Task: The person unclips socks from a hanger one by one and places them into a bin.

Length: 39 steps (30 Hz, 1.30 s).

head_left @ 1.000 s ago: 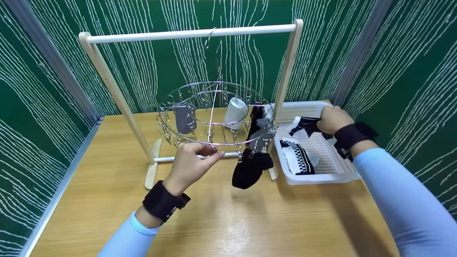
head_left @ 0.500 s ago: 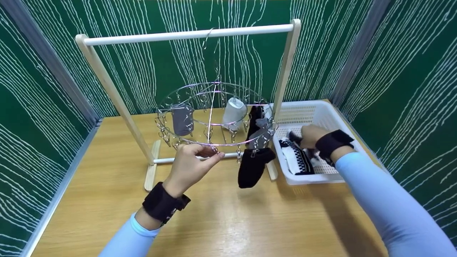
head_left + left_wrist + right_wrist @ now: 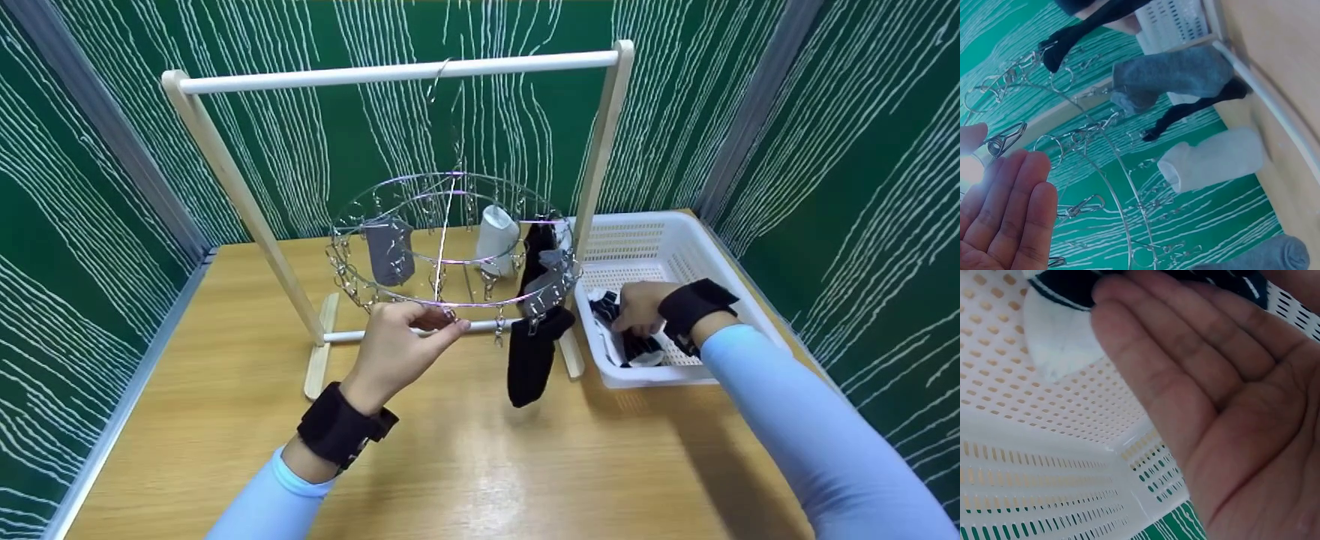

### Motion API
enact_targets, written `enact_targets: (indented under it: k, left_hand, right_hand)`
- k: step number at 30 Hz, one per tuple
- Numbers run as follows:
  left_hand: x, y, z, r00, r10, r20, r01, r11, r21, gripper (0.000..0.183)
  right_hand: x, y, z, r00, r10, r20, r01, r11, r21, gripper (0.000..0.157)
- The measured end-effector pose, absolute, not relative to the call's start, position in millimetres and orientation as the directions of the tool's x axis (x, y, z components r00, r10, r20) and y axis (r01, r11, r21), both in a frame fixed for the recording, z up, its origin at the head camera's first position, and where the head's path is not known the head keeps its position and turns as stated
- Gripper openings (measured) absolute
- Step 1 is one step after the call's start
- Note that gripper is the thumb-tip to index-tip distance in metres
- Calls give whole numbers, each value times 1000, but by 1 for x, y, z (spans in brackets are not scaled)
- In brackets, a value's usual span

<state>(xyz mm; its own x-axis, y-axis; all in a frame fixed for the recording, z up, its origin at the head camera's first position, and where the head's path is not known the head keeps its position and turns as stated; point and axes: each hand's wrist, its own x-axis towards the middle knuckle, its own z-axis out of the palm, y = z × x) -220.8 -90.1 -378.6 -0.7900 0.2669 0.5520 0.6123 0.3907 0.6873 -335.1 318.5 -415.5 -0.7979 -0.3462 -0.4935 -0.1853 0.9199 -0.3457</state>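
- Head view: pinching clip [image 3: 996,147] with left hand [image 3: 401,337].
- Touching sock [image 3: 1061,337] in one basket [image 3: 630,240] with right hand [image 3: 643,306]; cannot tell if gripping.
- Showing five hung socks [image 3: 390,253], one hanger [image 3: 445,240].

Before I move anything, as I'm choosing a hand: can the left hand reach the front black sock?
Probably yes: the front black sock hangs to the right of the left hand, with an empty clip between them. That hand pinches another clip, so it would likely have to let go first.
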Motion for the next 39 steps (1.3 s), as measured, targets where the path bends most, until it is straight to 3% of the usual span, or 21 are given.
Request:
enact_targets:
  k: [11, 20, 25, 29, 34, 39]
  left_hand:
    - [-220, -91, -376, -789, 263, 555, 612, 418, 671, 13]
    - [-220, -90, -375, -788, 259, 559, 612, 426, 666, 14]
    - [-219, -91, -375, -790, 257, 556, 609, 425, 670, 14]
    - [-218, -92, -376, -800, 246, 547, 597, 423, 682, 13]
    - [-218, -92, -377, -807, 229, 544, 586, 418, 694, 13]
    - [-218, -93, -378, -814, 237, 530, 578, 417, 701, 14]
  right_hand:
    - [-320, 323, -375, -871, -461, -172, -347, 823, -450, 26]
    - [-289, 312, -351, -872, -438, 220, -481, 675, -559, 16]
    - [-270, 295, -342, -783, -380, 493, -620, 545, -565, 7]
    - [-260, 280, -339, -659, -394, 641, -741, 486, -463, 12]
    - [-256, 262, -339, -533, -473, 702, -828, 461, -319, 23]
    - [-256, 249, -343, -498, -538, 680, -848, 466, -252, 31]
